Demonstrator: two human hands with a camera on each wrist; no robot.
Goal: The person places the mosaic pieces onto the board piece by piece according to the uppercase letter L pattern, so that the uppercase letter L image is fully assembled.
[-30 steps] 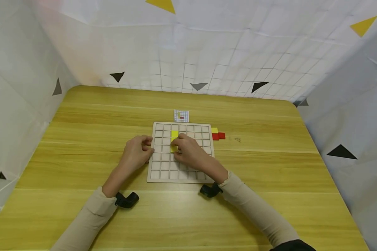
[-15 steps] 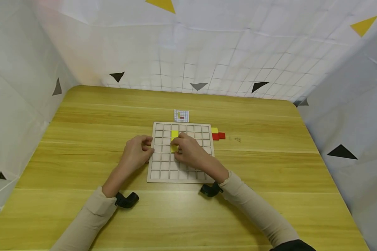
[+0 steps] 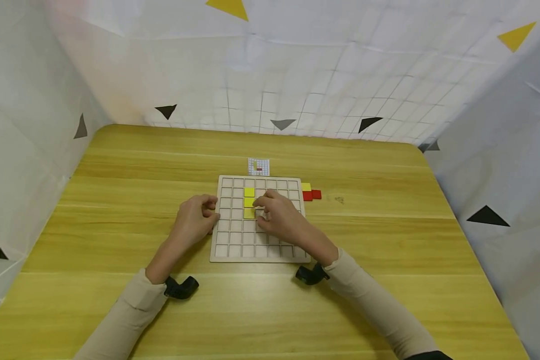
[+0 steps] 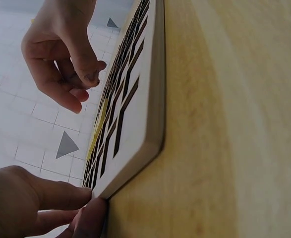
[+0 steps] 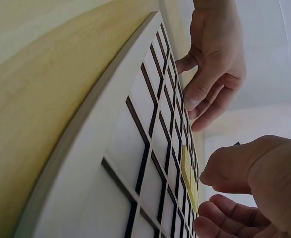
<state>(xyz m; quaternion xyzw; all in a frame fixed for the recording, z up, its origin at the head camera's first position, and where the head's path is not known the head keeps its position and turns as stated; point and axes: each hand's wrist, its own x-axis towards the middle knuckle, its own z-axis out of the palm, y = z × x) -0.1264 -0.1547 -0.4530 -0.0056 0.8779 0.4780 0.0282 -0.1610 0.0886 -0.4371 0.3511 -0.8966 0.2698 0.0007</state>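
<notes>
I have the left hand (image 3: pixel 197 216) gripping the left edge of the grid board (image 3: pixel 261 259), seemingly to brace it. My right hand (image 3: pixel 281 215) hovers over the board's middle, thumb and fingers loosely parted, nothing visible between them, just beside three yellow tiles (image 3: pixel 248 202) lined up in its cells. Against the board's right side lie two red tiles (image 3: pixel 316 194) and another yellow tile (image 3: pixel 306 187), probably for easy reach; beyond its far edge, a printed card (image 3: pixel 258 166), likely for easy viewing.
</notes>
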